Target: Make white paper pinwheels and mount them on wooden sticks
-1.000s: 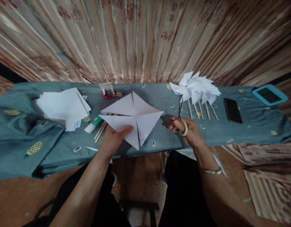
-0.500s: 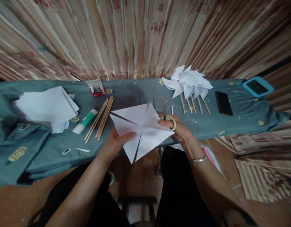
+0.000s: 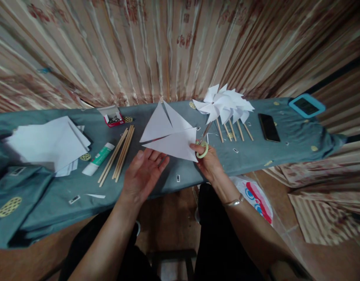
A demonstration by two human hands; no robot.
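Note:
A white paper square (image 3: pixel 171 136) with slits cut from its corners toward the middle is held up over the table. My right hand (image 3: pixel 207 160) pinches its right corner and also holds scissors (image 3: pixel 202 149) with pale green handles, blades pointing away. Below the paper's left edge, my left hand (image 3: pixel 144 171) lies palm up with its fingers spread; its fingertips are partly behind the paper, and whether they touch it I cannot tell. Several finished paper pinwheels (image 3: pixel 223 103) on wooden sticks lie overlapped beyond my right hand.
To the left lie a stack of white paper (image 3: pixel 48 142), a glue stick (image 3: pixel 98 159), several wooden sticks (image 3: pixel 121 154) and an open red box (image 3: pixel 114 117) of small metal pieces. A black phone (image 3: pixel 269 127) and a blue-framed device (image 3: pixel 307 105) lie right. Pleated curtain (image 3: pixel 156 50) hangs behind.
My left hand has let go of the paper and opened below it. The paper has turned and tilted, staying in my right hand with the scissors. The whole view has shifted slightly.

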